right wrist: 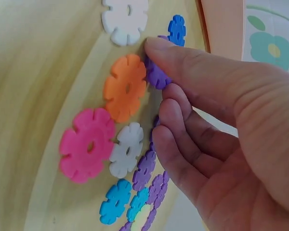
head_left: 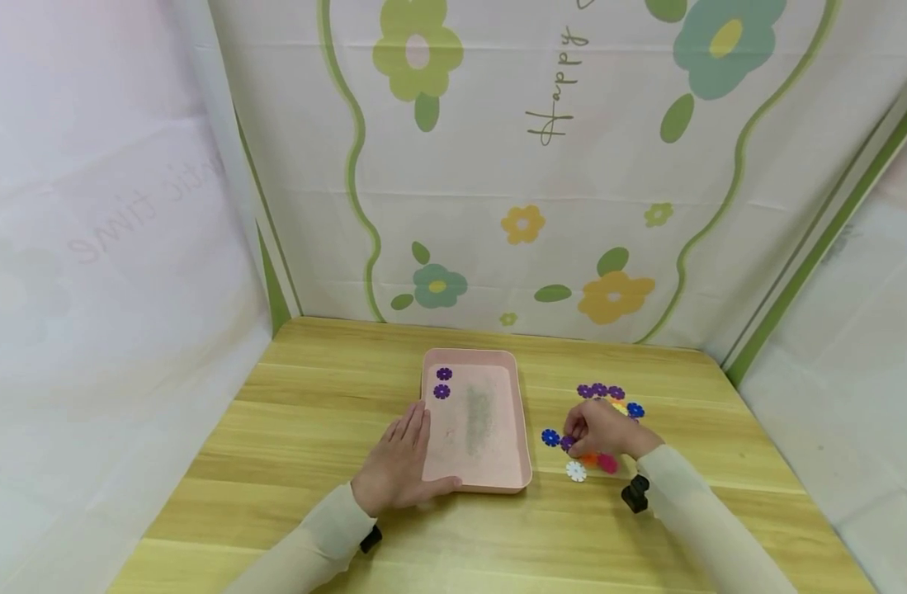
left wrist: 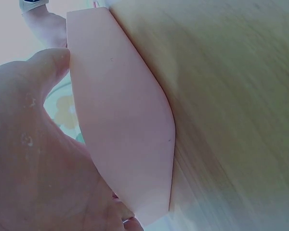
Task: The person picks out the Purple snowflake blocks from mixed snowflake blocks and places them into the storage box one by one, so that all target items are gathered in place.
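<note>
A pink tray (head_left: pixel 477 483) lies on the wooden table, with two purple snowflake discs (head_left: pixel 441 391) in its far left corner. My left hand (head_left: pixel 397 464) rests on the tray's near left corner, its fingers along the left rim and its thumb on the front rim. To the right of the tray, my right hand (head_left: pixel 605 427) pinches a purple snowflake disc (right wrist: pixel 157 74) between thumb and fingers. Around it lie a blue disc (head_left: pixel 550 437), a white disc (head_left: pixel 575 471), an orange disc (right wrist: pixel 125 88) and a pink disc (right wrist: pixel 86 145).
Several more discs lie beyond and under the right hand, among them purple discs (head_left: pixel 599 389) and a blue disc (head_left: pixel 635 409). A flower-printed cloth (head_left: pixel 483 165) hangs behind the table (head_left: pixel 304 429), with more cloth at both sides.
</note>
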Action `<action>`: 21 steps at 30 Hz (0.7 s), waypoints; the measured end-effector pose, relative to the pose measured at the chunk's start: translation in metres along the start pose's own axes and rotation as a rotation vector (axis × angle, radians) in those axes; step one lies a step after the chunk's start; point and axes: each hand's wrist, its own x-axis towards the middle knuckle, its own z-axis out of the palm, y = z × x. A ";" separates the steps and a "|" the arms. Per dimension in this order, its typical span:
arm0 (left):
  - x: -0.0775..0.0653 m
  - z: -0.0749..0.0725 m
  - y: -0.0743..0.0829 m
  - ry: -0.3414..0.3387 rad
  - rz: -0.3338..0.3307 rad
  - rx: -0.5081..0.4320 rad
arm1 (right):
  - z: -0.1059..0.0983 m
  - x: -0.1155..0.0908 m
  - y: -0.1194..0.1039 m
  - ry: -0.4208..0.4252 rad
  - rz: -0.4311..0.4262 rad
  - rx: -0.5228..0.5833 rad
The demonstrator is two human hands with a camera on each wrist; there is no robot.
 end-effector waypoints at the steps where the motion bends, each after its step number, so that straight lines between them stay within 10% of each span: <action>1: 0.000 0.000 0.000 -0.002 -0.001 0.000 | -0.001 0.001 0.000 -0.001 0.004 -0.002; 21: 0.000 -0.002 0.001 -0.001 0.006 0.029 | -0.042 0.007 -0.012 -0.032 -0.065 -0.011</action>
